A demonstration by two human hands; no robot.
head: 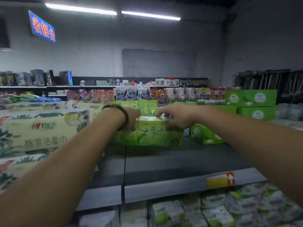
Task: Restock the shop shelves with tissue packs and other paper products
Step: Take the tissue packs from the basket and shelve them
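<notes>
- Dim shop aisle, grey wall, ceiling tube lights (113,10), blue hanging sign (43,27) upper left; we look down on a dark top shelf (180,159) with a yellow-red price tag (220,179) on its front edge.
- Green tissue pack (152,134) sits toward the back of that shelf, a matching green pack (139,106) standing just behind it.
- Our left hand (131,117) (bead bracelet (122,113) on the wrist) presses flat on the pack's left end; fingers mostly hidden.
- Our right hand (176,116) grips the pack's top right, fingers curled over the plastic wrap.
- Cream facial-tissue packs (42,133) stacked at left, touching our left forearm.
- Small green box (205,134) lies tilted just right of the pack; larger green boxes (252,104) stacked further back right.
- More wrapped packs (213,210) on the lower shelf (blurred).
</notes>
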